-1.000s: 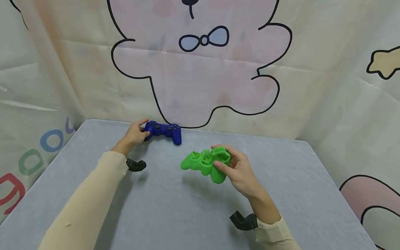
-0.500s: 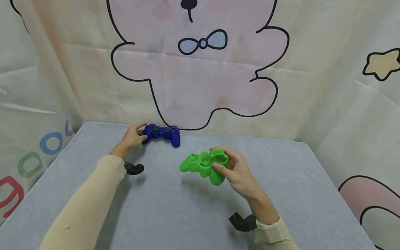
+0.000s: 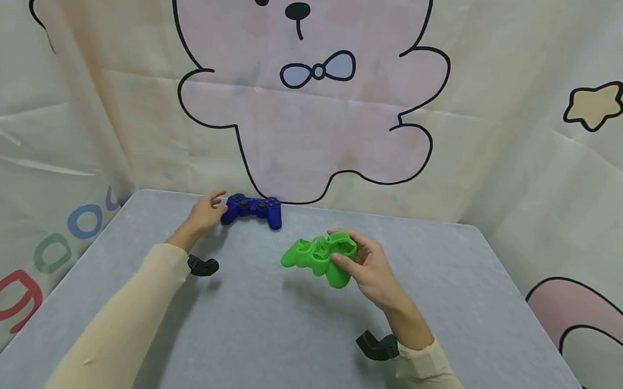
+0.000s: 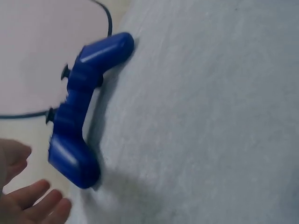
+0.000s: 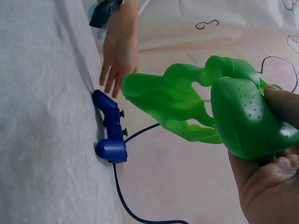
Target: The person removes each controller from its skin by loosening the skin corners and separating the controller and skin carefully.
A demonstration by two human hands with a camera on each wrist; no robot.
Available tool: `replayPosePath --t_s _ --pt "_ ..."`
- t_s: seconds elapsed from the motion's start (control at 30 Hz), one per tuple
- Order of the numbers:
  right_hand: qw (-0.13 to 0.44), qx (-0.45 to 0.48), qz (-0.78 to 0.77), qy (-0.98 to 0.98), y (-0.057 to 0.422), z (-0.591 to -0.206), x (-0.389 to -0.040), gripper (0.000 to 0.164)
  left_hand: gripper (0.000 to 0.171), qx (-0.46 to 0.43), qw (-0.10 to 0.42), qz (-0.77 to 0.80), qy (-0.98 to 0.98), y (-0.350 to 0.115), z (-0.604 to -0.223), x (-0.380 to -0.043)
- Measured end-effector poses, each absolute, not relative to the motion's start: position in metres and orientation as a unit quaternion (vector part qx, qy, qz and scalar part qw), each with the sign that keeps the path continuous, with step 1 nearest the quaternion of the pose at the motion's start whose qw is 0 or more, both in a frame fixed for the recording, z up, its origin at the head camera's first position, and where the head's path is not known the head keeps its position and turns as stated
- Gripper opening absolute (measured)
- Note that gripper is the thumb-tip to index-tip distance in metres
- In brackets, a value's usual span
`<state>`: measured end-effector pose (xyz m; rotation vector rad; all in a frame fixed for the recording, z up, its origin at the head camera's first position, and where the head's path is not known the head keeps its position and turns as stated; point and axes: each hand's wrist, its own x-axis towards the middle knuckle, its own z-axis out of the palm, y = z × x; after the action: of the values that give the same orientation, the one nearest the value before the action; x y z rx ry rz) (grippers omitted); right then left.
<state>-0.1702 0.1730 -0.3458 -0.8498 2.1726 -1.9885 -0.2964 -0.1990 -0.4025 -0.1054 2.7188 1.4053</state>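
Note:
A blue game controller [image 3: 252,210] lies on the table near its far edge, sticks upward. Just left of it is my left hand [image 3: 203,214], its fingers loosely extended. In the left wrist view, a small gap separates those fingers [image 4: 37,200] from the near grip of the controller [image 4: 74,161]. Above the table, my right hand [image 3: 376,274] holds a green controller-shaped silicone sleeve [image 3: 316,256] by its right grip, thumb in front. The right wrist view shows the sleeve [image 5: 168,95] hollow, with openings and raised dots on the held grip.
A pale grey cloth covers the table [image 3: 282,346]. Directly behind its far edge hangs a cream curtain [image 3: 483,139] printed with a bear. Black wrist mounts [image 3: 380,346] sit on both arms.
My left hand has let go of the blue controller and drawn slightly left, its fingers loosening. The right hand and green sleeve have stayed nearly still. The head view has tilted up slightly.

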Motion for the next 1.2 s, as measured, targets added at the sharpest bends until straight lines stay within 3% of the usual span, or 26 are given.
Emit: replayPosePath --t_s 0.3,0.47,0.67,1.1,1.2 --pt "0.04 -0.269 -0.654 0.706 0.174 -0.344 -0.169 0.041 0.042 -0.022 -0.099 0.492 0.865 -0.18 -0.382 -0.279" --pt "0.04 -0.273 -0.655 0.704 0.174 -0.343 -0.168 0.04 0.032 0.009 -0.115 0.525 0.843 -0.158 -0.374 -0.258" --pt "0.042 -0.278 -0.656 0.7 0.173 -0.342 -0.168 0.04 0.03 0.066 -0.048 0.572 0.817 -0.126 -0.366 -0.233" --pt "0.039 -0.298 -0.645 0.703 0.171 -0.34 -0.166 0.039 0.052 0.15 0.228 0.606 0.748 -0.085 -0.361 -0.197" --pt "0.039 -0.303 -0.648 0.698 0.172 -0.34 -0.164 0.037 0.047 0.147 0.252 0.625 0.724 -0.085 -0.361 -0.192"
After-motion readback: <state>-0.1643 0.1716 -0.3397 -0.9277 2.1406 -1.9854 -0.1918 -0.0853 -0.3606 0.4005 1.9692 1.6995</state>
